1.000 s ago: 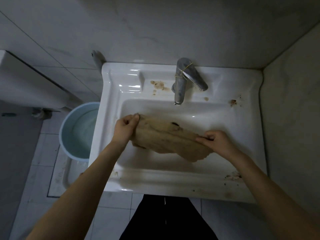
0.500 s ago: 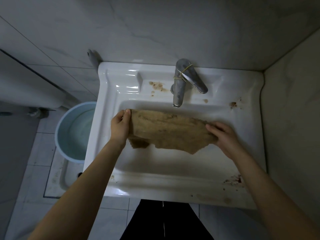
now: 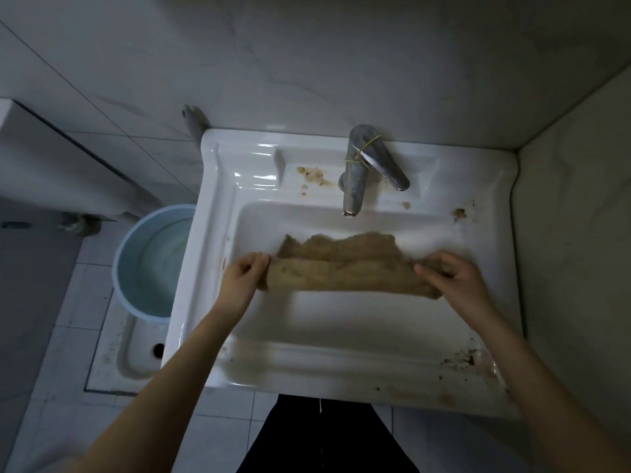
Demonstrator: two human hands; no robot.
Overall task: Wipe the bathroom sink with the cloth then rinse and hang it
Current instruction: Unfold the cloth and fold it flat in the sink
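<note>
Two hands: your left hand (image 3: pixel 244 279) and right hand (image 3: pixel 457 278) hold the cloth (image 3: pixel 341 268) stretched between them over the basin of the sink (image 3: pixel 307 363).
Left grip: your fingers (image 3: pixel 257 259) are curled round the left end of the cloth and pinch it, close to the basin's left wall.
Right grip: your fingers are curled round the right end too, and the cloth bunches under your palm there.
Cloth: tan and rough, folded lengthwise into a long band, with a ragged edge on the side toward the faucet (image 3: pixel 355 172). It sits in the basin just in front of the spout. You cannot tell from this view whether it touches the basin floor.
Sink marks: brown stains (image 3: pixel 312 175) lie on the back ledge left of the faucet, with more at the right rim and the front right corner.
Faucet: metal, its lever turned to your right, with a yellow band (image 3: pixel 367 146) wound round it.
Bucket (image 3: pixel 150 261): pale blue, on the tiled floor just left of the sink, partly hidden under the sink's rim.
Below: dark clothing (image 3: pixel 327 435) shows under the sink's front edge.
</note>
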